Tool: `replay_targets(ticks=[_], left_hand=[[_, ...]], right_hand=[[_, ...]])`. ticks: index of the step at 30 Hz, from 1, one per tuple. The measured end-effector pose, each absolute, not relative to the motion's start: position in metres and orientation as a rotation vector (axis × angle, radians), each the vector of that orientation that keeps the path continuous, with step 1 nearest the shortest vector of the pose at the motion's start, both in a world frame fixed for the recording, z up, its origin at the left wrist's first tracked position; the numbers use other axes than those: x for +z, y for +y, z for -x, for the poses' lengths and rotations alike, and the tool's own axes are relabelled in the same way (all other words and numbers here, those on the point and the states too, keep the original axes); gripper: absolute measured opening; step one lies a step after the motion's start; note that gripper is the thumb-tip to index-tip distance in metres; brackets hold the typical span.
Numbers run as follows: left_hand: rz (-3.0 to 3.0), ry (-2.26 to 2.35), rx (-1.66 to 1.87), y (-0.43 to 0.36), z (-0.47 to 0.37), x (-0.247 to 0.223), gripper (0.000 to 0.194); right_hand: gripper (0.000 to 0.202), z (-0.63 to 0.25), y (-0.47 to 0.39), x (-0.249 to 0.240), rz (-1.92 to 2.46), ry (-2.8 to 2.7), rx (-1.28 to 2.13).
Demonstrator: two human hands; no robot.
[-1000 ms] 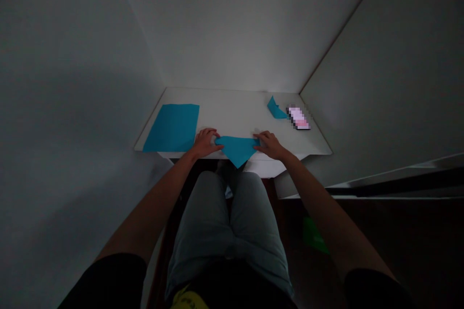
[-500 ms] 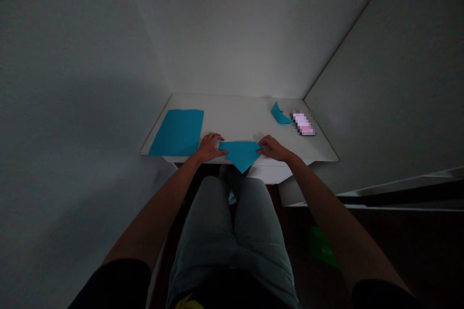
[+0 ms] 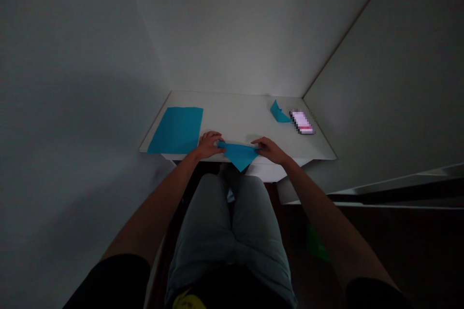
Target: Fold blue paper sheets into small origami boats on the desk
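Observation:
Between my hands is a folded blue paper (image 3: 239,154), shaped like a triangle whose point hangs over the table's near edge. My left hand (image 3: 210,145) pinches its left corner, thumb on the near side. At the right corner, my right hand (image 3: 270,149) grips the paper between thumb and fingers, with the index finger stretched along the top. A flat blue sheet (image 3: 177,130) lies just left of my left hand. Farther back on the right rests a small folded blue paper boat (image 3: 279,113).
The white table (image 3: 232,116) stands against the wall, with walls close on both sides. A phone (image 3: 302,122) with a blurred, lit screen lies right of the paper boat. My legs (image 3: 232,231) are below the near edge. A green object (image 3: 317,244) is on the dark floor.
The folded paper's top edge now tilts down toward the right. My right index finger has shifted left and lifted above the paper. My left hand stays at its corner.

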State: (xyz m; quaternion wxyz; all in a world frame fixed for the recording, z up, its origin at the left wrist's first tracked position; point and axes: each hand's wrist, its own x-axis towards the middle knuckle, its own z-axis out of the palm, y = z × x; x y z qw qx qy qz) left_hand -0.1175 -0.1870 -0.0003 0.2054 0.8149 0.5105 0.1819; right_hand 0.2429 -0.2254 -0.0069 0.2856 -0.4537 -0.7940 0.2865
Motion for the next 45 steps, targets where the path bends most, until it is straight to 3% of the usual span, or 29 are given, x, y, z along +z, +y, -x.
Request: replay_targets(ticks=[4,10,13,18,25,30,35,40,45], left_hand=[[-2.266,1.406,0.594,-0.192,0.113,0.000,0.013],[-2.236,1.421,0.796,-0.193,0.109,-0.010,0.008],[-2.254,1.417,0.848,-0.194,0.109,-0.014,0.009],[-2.376,1.389,0.862,-0.200,0.111,-0.019,0.018],[-2.516,1.125,0.810,-0.208,0.124,-0.023,0.032],[-2.419,1.189,0.836,-0.203,0.125,-0.021,0.030],[-2.430,1.158,0.861,-0.204,0.127,-0.020,0.044],[-2.404,1.160,0.855,-0.201,0.125,-0.019,0.031],[-2.365,1.243,0.836,-0.200,0.120,-0.016,0.030]], right_hand=[[0.011,-0.243,-0.228,-0.009,1.192,-2.189,0.497],[0.014,-0.251,-0.244,-0.009,1.288,-2.164,0.274],[0.024,-0.246,-0.257,-0.010,1.382,-2.138,0.170],[0.060,-0.224,-0.277,-0.021,1.363,-2.230,0.182],[0.063,-0.221,-0.288,-0.039,1.305,-2.253,0.154],[0.081,-0.230,-0.283,-0.029,1.264,-2.057,0.371],[0.061,-0.236,-0.272,-0.022,1.245,-2.129,0.378],[0.035,-0.234,-0.257,-0.026,1.267,-2.063,0.443],[0.038,-0.226,-0.251,-0.020,1.271,-1.985,0.376]])
